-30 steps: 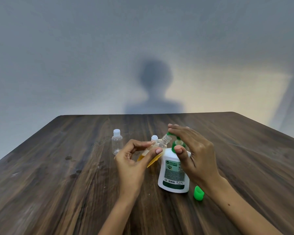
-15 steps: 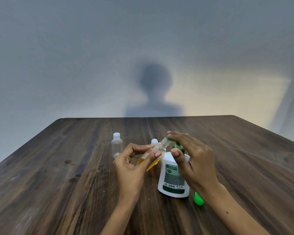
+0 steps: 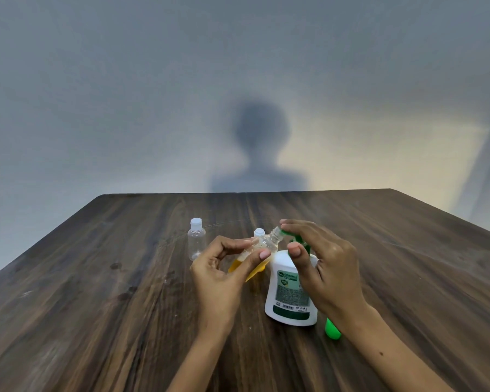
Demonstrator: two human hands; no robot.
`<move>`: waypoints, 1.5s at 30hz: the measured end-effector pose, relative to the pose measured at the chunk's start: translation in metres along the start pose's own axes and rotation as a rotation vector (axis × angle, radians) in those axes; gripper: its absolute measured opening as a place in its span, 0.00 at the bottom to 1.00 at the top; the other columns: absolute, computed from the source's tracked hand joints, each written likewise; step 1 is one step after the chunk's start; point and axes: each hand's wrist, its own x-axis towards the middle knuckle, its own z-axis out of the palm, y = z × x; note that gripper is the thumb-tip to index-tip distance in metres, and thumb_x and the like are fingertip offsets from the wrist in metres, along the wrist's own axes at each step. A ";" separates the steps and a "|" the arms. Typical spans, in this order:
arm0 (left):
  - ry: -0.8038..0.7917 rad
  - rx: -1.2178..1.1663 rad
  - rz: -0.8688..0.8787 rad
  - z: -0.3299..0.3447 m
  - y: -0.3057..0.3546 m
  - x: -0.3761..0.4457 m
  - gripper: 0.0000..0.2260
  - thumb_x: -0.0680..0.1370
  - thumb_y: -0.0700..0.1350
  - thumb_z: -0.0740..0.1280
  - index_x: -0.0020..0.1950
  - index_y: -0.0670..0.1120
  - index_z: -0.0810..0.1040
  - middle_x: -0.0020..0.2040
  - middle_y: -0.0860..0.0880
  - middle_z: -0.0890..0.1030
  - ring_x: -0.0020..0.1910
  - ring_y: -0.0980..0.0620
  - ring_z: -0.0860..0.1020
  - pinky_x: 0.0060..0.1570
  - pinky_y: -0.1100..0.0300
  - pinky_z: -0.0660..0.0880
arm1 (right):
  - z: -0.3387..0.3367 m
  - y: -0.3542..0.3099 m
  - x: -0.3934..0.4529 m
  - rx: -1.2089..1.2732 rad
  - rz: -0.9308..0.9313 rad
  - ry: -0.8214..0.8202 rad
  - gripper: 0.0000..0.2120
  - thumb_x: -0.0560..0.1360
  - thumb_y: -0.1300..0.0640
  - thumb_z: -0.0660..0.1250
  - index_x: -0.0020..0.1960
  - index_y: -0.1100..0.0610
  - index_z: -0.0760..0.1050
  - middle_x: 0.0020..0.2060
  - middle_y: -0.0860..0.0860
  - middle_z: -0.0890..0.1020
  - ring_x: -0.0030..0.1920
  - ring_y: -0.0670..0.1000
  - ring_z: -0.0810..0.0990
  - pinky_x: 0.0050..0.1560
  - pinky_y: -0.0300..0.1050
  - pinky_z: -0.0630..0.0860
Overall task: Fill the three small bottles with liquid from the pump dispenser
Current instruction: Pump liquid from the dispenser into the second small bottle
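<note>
My left hand (image 3: pixel 218 278) pinches a small clear bottle (image 3: pixel 266 243), tilted, uncapped, with yellow liquid in its lower part. Its mouth points at the green pump head (image 3: pixel 296 238) of the white pump dispenser (image 3: pixel 289 295), which stands on the table. My right hand (image 3: pixel 328 267) lies over the pump head, fingers stretched across the top and thumb against the neck. An empty capped small bottle (image 3: pixel 196 241) stands upright to the left. Behind my left fingers only the white cap of another small bottle (image 3: pixel 258 232) shows.
A green cap (image 3: pixel 332 329) lies on the dark wooden table (image 3: pixel 96 306) by the dispenser's right side, partly hidden under my right wrist. A plain wall rises behind the table's far edge.
My right hand has sunk a little over the pump head and covers more of it. My right wrist now hides part of the green cap. The left hand keeps the tilted bottle in place.
</note>
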 end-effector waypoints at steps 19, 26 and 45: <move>-0.002 0.011 -0.001 0.001 0.001 0.000 0.09 0.64 0.41 0.77 0.41 0.44 0.81 0.41 0.49 0.85 0.45 0.54 0.84 0.44 0.64 0.79 | -0.001 -0.002 0.003 0.025 0.002 0.014 0.34 0.79 0.34 0.48 0.53 0.58 0.82 0.53 0.50 0.83 0.54 0.49 0.81 0.50 0.48 0.79; 0.001 0.028 0.001 0.002 0.002 0.000 0.10 0.63 0.42 0.77 0.40 0.44 0.81 0.40 0.51 0.85 0.43 0.55 0.83 0.43 0.65 0.78 | -0.005 -0.001 0.008 0.046 0.002 -0.006 0.36 0.79 0.33 0.47 0.54 0.59 0.82 0.55 0.51 0.83 0.56 0.49 0.81 0.52 0.48 0.78; 0.013 0.053 -0.002 0.003 0.002 -0.001 0.10 0.63 0.45 0.77 0.41 0.46 0.81 0.41 0.52 0.85 0.44 0.56 0.83 0.42 0.67 0.78 | -0.001 0.000 -0.002 -0.009 -0.010 0.002 0.35 0.79 0.33 0.47 0.55 0.58 0.82 0.55 0.51 0.83 0.56 0.50 0.81 0.52 0.49 0.79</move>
